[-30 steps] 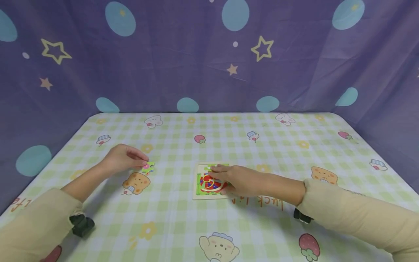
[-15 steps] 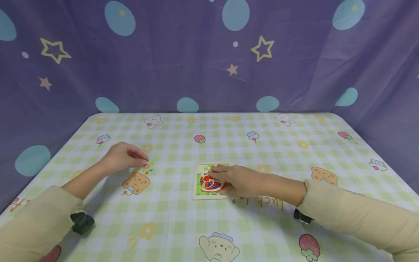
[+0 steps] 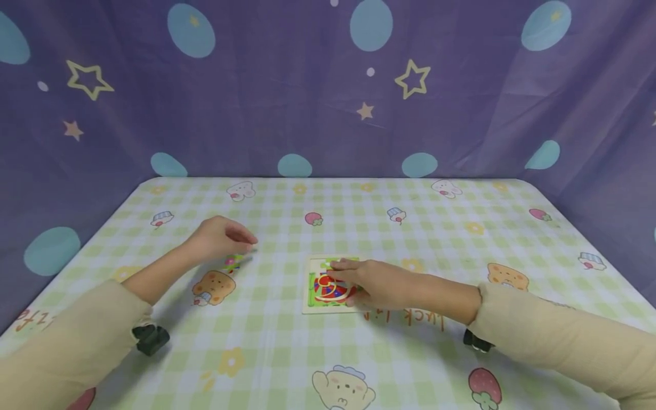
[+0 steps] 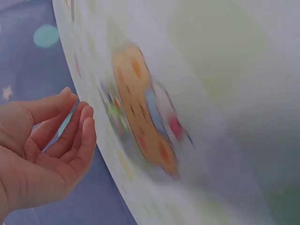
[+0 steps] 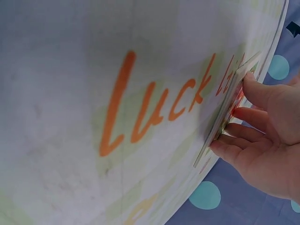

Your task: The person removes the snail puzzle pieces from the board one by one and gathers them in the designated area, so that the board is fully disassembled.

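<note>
A square jigsaw puzzle in a pale wooden frame lies on the table, its picture red, blue and green with a yellow spiral. My right hand rests on the puzzle's right part and covers some of it. The right wrist view shows those fingers spread over the puzzle board, thumb near one end. My left hand hovers just beyond a small green and pink puzzle piece on the cloth. Thumb and fingers curl loosely, with nothing visible between them. That piece looks blurred in the left wrist view.
A green and white checked tablecloth with printed bears, strawberries and flowers covers the table. Behind it hangs a purple curtain with stars and ovals. A dark wrist device shows at the left cuff and another at the right cuff.
My left hand has left the small puzzle piece and moved right and slightly up, while the piece stays on the cloth. My right hand stays on the puzzle.
</note>
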`<state>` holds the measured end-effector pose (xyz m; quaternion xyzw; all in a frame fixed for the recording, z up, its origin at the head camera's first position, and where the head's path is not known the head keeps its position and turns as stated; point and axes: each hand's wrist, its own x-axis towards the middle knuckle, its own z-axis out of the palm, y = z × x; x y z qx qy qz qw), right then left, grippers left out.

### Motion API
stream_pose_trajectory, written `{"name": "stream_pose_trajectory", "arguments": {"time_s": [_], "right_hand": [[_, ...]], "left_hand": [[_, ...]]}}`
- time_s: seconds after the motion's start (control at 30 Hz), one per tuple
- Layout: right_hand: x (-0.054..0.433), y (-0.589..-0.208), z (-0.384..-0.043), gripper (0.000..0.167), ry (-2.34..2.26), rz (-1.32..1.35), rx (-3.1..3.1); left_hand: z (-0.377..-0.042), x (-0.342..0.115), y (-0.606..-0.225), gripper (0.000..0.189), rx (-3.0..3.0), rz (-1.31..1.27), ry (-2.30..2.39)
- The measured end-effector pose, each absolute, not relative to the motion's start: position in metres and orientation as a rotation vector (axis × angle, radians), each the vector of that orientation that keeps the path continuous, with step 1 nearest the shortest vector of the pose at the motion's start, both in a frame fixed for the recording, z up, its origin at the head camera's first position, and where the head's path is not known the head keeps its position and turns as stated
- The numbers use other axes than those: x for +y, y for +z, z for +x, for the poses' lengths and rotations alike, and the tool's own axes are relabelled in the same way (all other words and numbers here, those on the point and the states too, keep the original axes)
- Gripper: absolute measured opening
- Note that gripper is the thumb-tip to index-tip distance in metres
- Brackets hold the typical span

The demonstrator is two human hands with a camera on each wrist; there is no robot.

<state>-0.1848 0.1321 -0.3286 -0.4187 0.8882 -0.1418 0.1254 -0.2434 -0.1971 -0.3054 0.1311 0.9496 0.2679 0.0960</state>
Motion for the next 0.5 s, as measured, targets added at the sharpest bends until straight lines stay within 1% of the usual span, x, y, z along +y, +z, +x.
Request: {"name": "stream_pose_trajectory", "arguments": {"time_s": [0.23,0.5], "right_hand": [[0.133,-0.331,-0.184,0.059,-0.427,-1.226,2.613],[0.136,-0.329,-0.18,0.059,-0.314,-1.234,2.65]], "left_hand": [[-0.234,-0.154,-0.308,0.021,2.761,0.484,0.851],[-0.227,-0.115,-0.309,0.019,2.699,0.606,0.913]]}}
